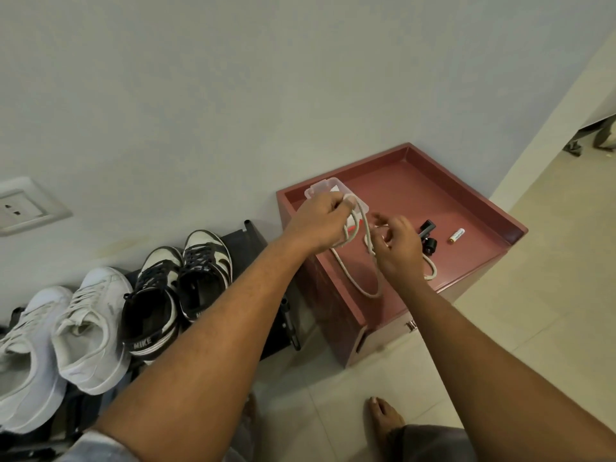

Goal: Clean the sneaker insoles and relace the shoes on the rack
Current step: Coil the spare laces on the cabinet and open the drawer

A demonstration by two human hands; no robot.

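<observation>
A black-and-white sneaker [150, 305] reads "MIKE" at its heel; the left hand [316, 225] grips a white shoelace [358, 288] looping under the right hand [398, 251], whose grip is unclear.

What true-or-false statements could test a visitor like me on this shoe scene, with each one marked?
1. The left hand holds loops of a white lace. True.
2. The battery lies on the floor tiles. False: it lies on the red cabinet top.
3. The black-and-white sneakers stand on the rack next to the white sneakers. True.
4. The black-and-white sneakers have white laces. False: their laces are black.
5. The right hand holds a sneaker. False: it is over the cabinet top, beside the lace, and holds no shoe.
</observation>
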